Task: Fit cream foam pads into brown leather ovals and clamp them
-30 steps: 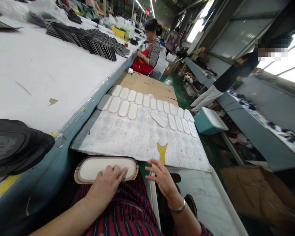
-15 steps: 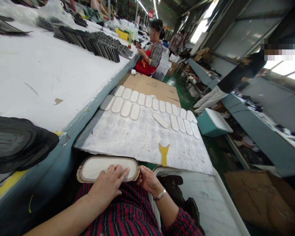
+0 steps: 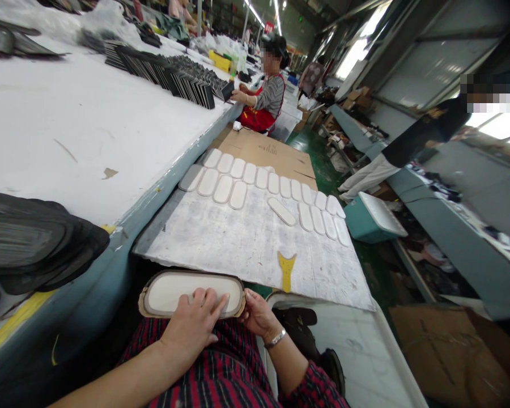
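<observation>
Over my lap lies a long oval panel (image 3: pixel 165 292) with a white face and a raised brown rim, its tan edge folded up unevenly. My left hand (image 3: pixel 199 314) rests flat on the white face, fingers stretched and slightly apart. At the panel's right end, my right hand (image 3: pixel 257 311) has its thumb and fingers closed on the rim. Just beyond is a white-covered board (image 3: pixel 221 241) carrying rows of smaller white oval pieces (image 3: pixel 223 188), one of them lying askew. A yellow forked tool (image 3: pixel 286 272) sits near the board's front edge.
A white-topped table (image 3: pixel 68 141) runs along the left, with stacked black pieces (image 3: pixel 46 243) and a row of dark folded parts (image 3: pixel 165 76). To my right stands a white bin (image 3: pixel 365 351) with dark items in it. A co-worker (image 3: pixel 270 90) in a red apron sits ahead.
The view has shifted slightly, moving everything a little to the right. Both hands keep nearly the same places on the panel. The co-worker's hands have lowered toward the table edge.
</observation>
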### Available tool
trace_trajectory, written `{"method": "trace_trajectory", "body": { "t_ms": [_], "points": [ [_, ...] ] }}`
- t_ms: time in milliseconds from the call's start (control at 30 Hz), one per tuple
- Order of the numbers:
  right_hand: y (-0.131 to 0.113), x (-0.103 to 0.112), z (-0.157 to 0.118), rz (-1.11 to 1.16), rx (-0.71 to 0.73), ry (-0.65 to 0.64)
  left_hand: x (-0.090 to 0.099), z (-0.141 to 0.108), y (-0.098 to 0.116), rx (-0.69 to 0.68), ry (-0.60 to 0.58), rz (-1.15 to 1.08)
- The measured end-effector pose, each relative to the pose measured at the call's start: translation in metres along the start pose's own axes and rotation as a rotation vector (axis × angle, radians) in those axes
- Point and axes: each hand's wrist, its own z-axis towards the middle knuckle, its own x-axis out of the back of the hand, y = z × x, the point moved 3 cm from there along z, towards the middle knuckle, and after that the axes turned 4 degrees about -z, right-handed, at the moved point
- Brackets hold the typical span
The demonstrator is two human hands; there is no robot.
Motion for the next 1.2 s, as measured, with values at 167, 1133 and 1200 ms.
{"method": "trace_trajectory", "body": {
  "t_ms": [167,1133,1200],
  "points": [
    [-0.004,0.002,0.001,-0.163,-0.020,0.046,-0.003,-0.002,-0.002,0.010,-0.005,-0.019],
    [-0.037,-0.011,-0.005,-0.564,-0.279,0.030,-0.055,-0.045,-0.145,0.433,0.164,-2.018],
    [-0.037,-0.013,-0.004,-0.631,-0.266,0.064,-0.051,-0.044,-0.154,0.413,0.120,-1.917]
  ]
}}
